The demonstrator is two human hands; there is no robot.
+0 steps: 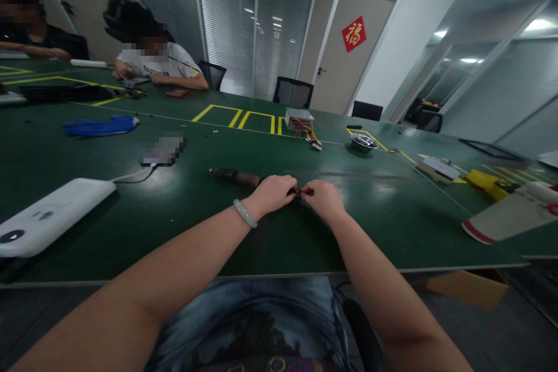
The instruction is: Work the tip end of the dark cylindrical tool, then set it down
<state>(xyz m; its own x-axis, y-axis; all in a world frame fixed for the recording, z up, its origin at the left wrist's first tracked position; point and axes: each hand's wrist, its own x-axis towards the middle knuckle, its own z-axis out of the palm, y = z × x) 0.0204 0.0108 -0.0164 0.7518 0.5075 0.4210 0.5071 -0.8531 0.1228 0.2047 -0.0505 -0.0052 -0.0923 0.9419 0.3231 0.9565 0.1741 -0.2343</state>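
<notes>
My left hand (pixel 275 193), with a pale bangle (pixel 244 213) at its wrist, is closed with the fingers pinched together. My right hand (pixel 325 197) meets it fingertip to fingertip, also in a pinch. Between them shows a small dark piece (pixel 297 191) with a brassy spot, too small to name. Just behind my left hand lies a dark cylindrical tool (pixel 235 176) that looks like an electric screwdriver, its narrow tip pointing left. My left hand hides its right end, so I cannot tell whether they touch.
On the green table (pixel 187 238) lie a white power bank (pixel 56 215) cabled to a phone (pixel 163 150), and a blue glove (pixel 101 125). Farther back are a metal power supply (pixel 299 118) with wires and a metal bowl (pixel 364 142). A person (pixel 159 61) sits across.
</notes>
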